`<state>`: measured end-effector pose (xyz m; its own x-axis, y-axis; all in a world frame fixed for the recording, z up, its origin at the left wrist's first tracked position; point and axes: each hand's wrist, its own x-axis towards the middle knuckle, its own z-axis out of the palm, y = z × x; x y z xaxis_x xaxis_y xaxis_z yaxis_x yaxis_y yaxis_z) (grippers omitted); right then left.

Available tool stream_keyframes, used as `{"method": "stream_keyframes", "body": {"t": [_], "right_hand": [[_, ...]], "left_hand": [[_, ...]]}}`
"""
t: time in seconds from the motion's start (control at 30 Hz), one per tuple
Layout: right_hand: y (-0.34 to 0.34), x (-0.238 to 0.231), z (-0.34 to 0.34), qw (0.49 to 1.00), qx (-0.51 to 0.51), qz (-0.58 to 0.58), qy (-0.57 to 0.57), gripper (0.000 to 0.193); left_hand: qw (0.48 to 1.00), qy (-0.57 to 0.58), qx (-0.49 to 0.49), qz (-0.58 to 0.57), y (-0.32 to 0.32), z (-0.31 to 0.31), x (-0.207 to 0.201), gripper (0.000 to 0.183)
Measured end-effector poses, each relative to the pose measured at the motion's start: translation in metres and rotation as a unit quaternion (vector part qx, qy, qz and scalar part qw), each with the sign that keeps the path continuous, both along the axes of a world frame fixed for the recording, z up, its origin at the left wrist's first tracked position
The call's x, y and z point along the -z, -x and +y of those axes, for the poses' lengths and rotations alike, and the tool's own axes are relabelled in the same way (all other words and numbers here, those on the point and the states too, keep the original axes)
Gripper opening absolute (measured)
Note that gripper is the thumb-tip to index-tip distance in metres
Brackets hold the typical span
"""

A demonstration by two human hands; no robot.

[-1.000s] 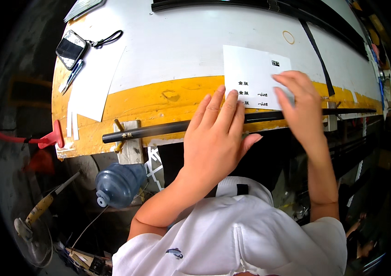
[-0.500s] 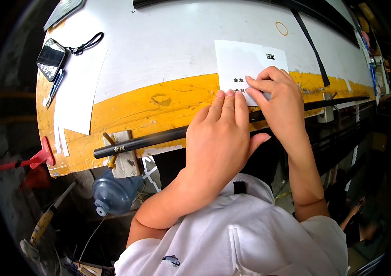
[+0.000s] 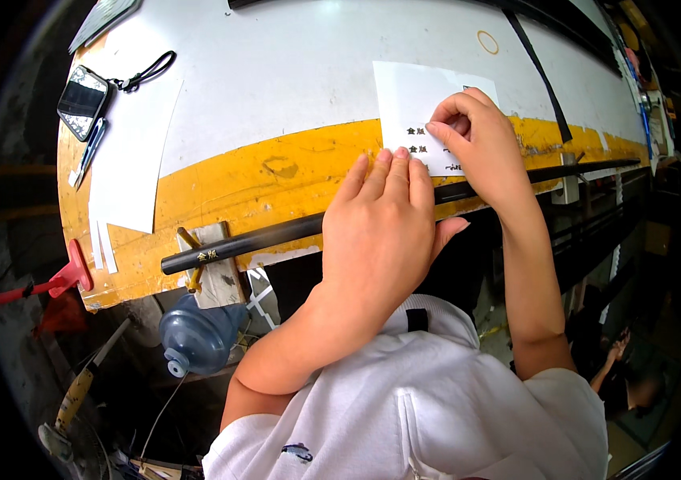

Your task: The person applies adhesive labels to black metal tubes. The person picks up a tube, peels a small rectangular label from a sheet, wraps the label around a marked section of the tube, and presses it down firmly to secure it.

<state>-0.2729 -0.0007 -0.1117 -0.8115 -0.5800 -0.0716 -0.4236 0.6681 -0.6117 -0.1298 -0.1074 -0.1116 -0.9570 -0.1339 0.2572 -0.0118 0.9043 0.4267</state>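
Note:
A long black rod lies along the front edge of a white and yellow workbench, resting on a small wooden block. My left hand lies flat over the rod, fingers together, their tips touching the lower edge of a white sheet of labels. My right hand rests on that sheet with thumb and forefinger pinched at a small label. What is between the fingertips is too small to tell.
A phone with a black lanyard and a pen lie at the bench's far left beside white paper strips. A red clamp handle sticks out at the left edge. A blue plastic bottle hangs below the bench. Black strips run across the right side.
My right hand has curled from flat on the sheet into a pinch at a label. My left hand stays on the rod. The view has shifted closer.

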Motion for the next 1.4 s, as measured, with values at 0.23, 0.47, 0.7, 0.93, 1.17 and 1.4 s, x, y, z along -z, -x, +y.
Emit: {"method": "stream_keyframes", "body": {"t": [0.23, 0.47, 0.7, 0.93, 1.17, 1.4], "right_hand": [[-0.006, -0.005, 0.002, 0.997, -0.045, -0.021, 0.067, 0.007], [-0.029, -0.043, 0.0, 0.973, -0.048, -0.05, 0.219, 0.004], [-0.063, -0.066, 0.003, 0.954, -0.036, -0.054, 0.292, 0.015], [-0.096, -0.062, -0.013, 0.937, -0.075, -0.089, 0.329, 0.015], [-0.114, -0.039, -0.044, 0.922, -0.138, -0.117, 0.343, 0.013], [-0.135, -0.03, -0.068, 0.92, -0.109, -0.176, 0.334, 0.014]], "left_hand": [[1.0, 0.002, -0.001, 0.01, 0.0, 0.001, 0.002, 0.05], [0.999, -0.011, -0.03, 0.039, 0.001, 0.009, 0.013, 0.054], [0.99, -0.017, -0.036, 0.138, -0.028, -0.002, 0.002, 0.048], [0.948, -0.007, -0.265, 0.178, -0.123, -0.074, -0.016, 0.037], [0.927, -0.215, -0.26, 0.166, -0.155, -0.071, 0.016, 0.059], [0.923, -0.276, -0.23, 0.137, -0.148, -0.062, 0.014, 0.063]]}}
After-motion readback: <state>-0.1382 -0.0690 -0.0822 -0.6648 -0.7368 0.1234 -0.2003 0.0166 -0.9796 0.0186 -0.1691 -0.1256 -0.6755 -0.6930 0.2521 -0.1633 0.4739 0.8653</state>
